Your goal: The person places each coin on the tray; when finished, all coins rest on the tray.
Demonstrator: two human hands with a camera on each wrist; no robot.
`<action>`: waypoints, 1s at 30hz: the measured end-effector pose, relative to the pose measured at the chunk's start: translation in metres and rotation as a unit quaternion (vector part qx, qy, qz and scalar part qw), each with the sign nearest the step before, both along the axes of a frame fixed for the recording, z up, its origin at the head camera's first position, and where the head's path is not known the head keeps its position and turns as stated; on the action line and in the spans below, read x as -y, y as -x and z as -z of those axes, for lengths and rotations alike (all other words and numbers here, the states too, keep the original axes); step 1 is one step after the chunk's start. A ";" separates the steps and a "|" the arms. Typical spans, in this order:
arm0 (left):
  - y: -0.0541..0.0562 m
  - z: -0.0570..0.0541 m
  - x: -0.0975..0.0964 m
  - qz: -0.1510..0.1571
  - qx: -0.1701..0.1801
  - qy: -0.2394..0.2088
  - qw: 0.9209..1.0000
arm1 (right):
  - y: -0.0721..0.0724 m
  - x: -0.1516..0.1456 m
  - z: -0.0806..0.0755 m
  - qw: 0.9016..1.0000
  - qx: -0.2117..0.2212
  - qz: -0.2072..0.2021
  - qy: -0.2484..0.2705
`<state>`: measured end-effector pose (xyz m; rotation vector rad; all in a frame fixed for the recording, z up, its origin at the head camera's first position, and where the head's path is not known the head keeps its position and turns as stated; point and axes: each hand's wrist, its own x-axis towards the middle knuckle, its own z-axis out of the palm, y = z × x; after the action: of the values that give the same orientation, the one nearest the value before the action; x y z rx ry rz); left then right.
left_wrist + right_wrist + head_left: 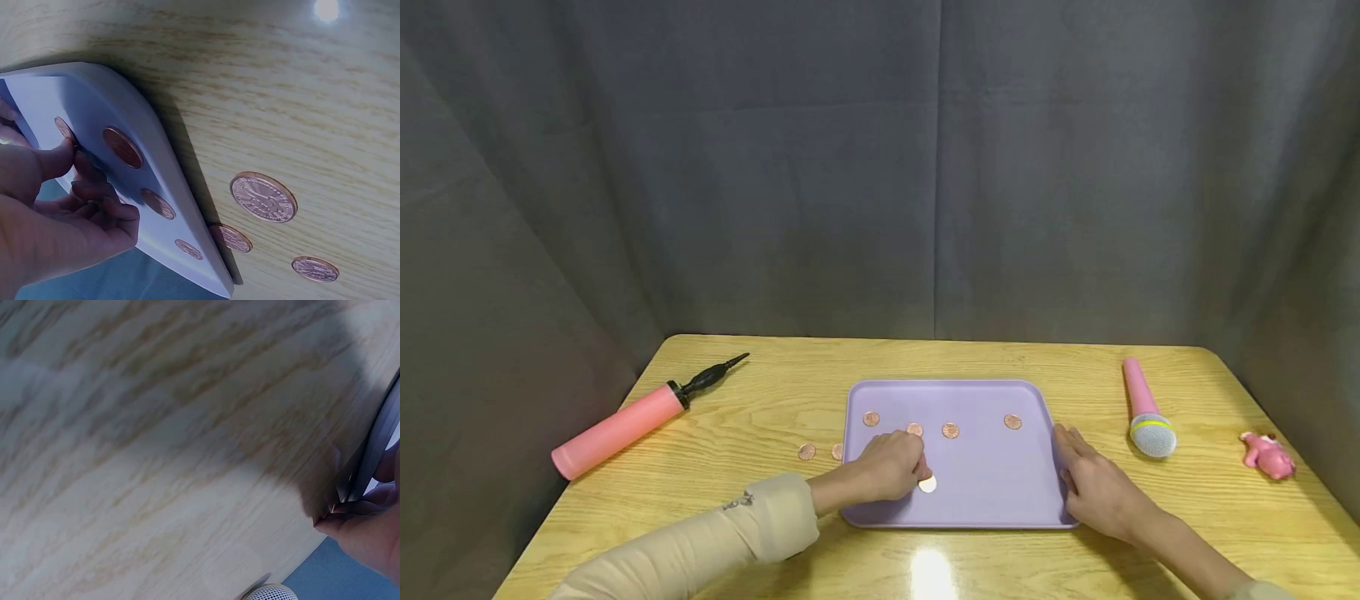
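My left hand (891,467) is over the lilac tray (992,500), its thumb and forefinger pinching a copper coin (64,129) low at the tray floor. In the head view that coin (928,484) shines white under the light. Several other copper coins lie flat in the tray, among them one coin (951,431) near the middle and another (1012,422) toward the right. My right hand (1101,492) grips the tray's right rim, thumb inside and fingers outside. Outside the left rim, more coins rest on the table, including one coin (264,197) nearest the wrist camera.
A pink hand pump (621,429) with a black nozzle lies at the table's left. To the right are a pink toy microphone (1142,408) and a small pink animal figure (1268,456). Grey curtains (805,183) enclose the wooden table (775,375).
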<state>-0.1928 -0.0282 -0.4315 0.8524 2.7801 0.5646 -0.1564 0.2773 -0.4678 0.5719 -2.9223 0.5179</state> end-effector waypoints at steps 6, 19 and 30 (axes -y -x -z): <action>0.001 0.002 0.003 0.006 -0.018 -0.013 1.000 | 0.001 0.002 -0.001 1.000 0.003 -0.002 0.009; -0.031 -0.010 0.069 -0.040 -0.192 -0.070 0.978 | -0.001 0.001 0.000 1.000 0.018 0.000 0.014; -0.070 0.014 0.120 0.033 -0.124 0.019 0.992 | 0.000 0.001 0.003 1.000 -0.006 -0.004 0.000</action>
<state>-0.1231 -0.1484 -0.4456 1.0699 2.9575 0.4196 -0.1560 0.2766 -0.4703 0.5849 -2.9089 0.5144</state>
